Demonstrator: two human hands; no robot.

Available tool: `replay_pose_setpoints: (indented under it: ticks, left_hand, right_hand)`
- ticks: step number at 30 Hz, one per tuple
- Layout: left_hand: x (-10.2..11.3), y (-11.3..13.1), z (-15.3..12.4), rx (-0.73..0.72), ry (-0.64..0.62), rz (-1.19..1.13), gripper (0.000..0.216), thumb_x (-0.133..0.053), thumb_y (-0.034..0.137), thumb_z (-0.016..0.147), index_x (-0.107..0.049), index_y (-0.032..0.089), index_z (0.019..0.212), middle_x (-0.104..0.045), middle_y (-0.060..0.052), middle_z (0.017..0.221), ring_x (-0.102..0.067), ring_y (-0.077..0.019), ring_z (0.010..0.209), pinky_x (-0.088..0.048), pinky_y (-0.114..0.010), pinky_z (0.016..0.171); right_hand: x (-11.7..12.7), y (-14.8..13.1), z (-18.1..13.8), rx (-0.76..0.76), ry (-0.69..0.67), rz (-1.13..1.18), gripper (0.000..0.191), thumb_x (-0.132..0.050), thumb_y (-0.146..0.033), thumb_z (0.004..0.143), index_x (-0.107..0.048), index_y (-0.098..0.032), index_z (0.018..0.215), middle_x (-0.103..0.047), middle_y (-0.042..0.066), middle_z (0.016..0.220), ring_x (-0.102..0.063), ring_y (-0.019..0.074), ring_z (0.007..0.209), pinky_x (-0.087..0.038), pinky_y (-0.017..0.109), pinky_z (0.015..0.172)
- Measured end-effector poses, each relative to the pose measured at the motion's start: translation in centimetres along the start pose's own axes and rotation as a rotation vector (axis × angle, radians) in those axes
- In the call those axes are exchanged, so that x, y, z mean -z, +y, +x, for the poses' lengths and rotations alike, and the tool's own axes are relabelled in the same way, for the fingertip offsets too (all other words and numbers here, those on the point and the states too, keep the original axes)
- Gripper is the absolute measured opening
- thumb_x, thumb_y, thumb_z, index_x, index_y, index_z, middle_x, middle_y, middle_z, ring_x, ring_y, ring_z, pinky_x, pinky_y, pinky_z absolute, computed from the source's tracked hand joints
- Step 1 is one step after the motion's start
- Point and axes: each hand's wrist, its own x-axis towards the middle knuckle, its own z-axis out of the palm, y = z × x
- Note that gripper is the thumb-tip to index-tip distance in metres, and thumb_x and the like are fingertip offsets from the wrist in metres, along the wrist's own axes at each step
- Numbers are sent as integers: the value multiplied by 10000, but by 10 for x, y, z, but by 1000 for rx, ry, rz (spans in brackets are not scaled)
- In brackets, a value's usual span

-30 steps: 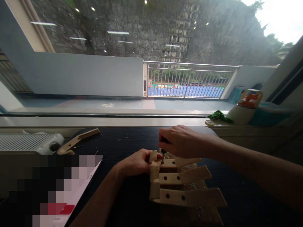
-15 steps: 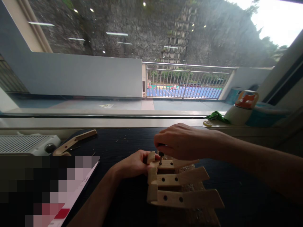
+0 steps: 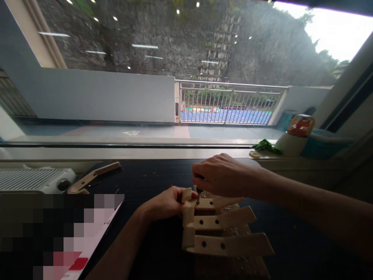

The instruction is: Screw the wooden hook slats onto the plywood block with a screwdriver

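A pale wooden assembly [image 3: 224, 229] of three pointed slats with holes lies on the dark table [image 3: 151, 175] in front of me. My left hand [image 3: 167, 202] is closed on the left end of the top slat and holds it still. Above that slat, my right hand [image 3: 223, 175] is closed round the dark handle of a small screwdriver [image 3: 198, 194]. The screwdriver's tip stands upright on the top slat. Most of the tool is hidden under my fingers.
A loose wooden slat [image 3: 93, 177] lies at the back left of the table, beside a white ribbed device [image 3: 35, 179]. A white and red sheet [image 3: 96, 241] sits at the left front. A mug [image 3: 294, 138] and green cloth [image 3: 264, 146] rest on the window sill.
My right hand has shifted slightly over the screwdriver, its fingers turning a little. The left hand and the wooden assembly stay in place. The view has drifted slightly.
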Motion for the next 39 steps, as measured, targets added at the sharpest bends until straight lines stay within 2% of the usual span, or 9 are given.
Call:
replay_pose_setpoints:
  ticks: [4,9,19,23,26,31,34,39]
  left_hand:
    - [0,0,0,-16,-20,6,330,-751,229,603,-663,124,903,-664,-6,783,-566,-138,688,-421,-215,634]
    - [1,0,0,-33,-44,17,260,-736,228,630,-662,116,853,-659,-9,786,-550,-134,683,-411,-216,641]
    - [0,1,-2,-8,-24,11,298,-734,221,623,-641,127,890,-645,-2,782,-557,-158,738,-414,-234,684]
    - [2,5,-9,-28,-188,35,322,-718,187,640,-613,139,941,-620,-4,841,-544,-162,804,-408,-248,761]
    - [0,8,-11,-29,-259,98,269,-697,150,647,-593,137,895,-568,20,790,-495,-124,723,-398,-219,692]
    - [-5,10,-7,-86,-190,276,104,-645,172,686,-571,140,752,-467,57,664,-385,-88,610,-333,-183,574]
    - [-6,9,-6,-77,-186,294,103,-642,187,682,-581,140,750,-461,59,650,-370,-86,598,-318,-178,556]
    - [-7,9,-6,-47,-154,299,96,-641,180,669,-567,139,715,-443,66,620,-334,-75,564,-285,-167,510]
  right_hand:
    - [11,-2,-5,87,-50,60,195,-429,-272,840,-598,-177,863,-638,42,756,-529,134,636,-274,259,547]
    - [9,0,-2,162,-74,90,180,-415,-218,848,-584,-169,811,-614,27,721,-486,114,606,-274,245,543]
    - [-11,3,0,-40,51,144,256,-397,-343,859,-587,-175,824,-601,22,657,-469,123,555,-242,250,510]
    - [-4,5,-5,1,-10,167,246,-414,-342,845,-598,-184,800,-599,16,671,-454,112,559,-243,242,507]
    - [5,4,-10,114,-68,218,156,-463,-306,818,-585,-209,817,-588,-15,683,-429,90,554,-243,218,495]
    - [16,2,-8,258,-172,77,99,-506,-227,810,-590,-180,788,-548,-27,624,-380,78,522,-228,211,468]
    - [17,1,-3,293,-221,-9,79,-535,-203,798,-604,-164,793,-536,-30,595,-371,77,495,-222,213,452]
    - [8,1,1,236,-168,22,180,-476,-263,836,-608,-147,799,-542,-13,579,-383,86,473,-226,230,461]
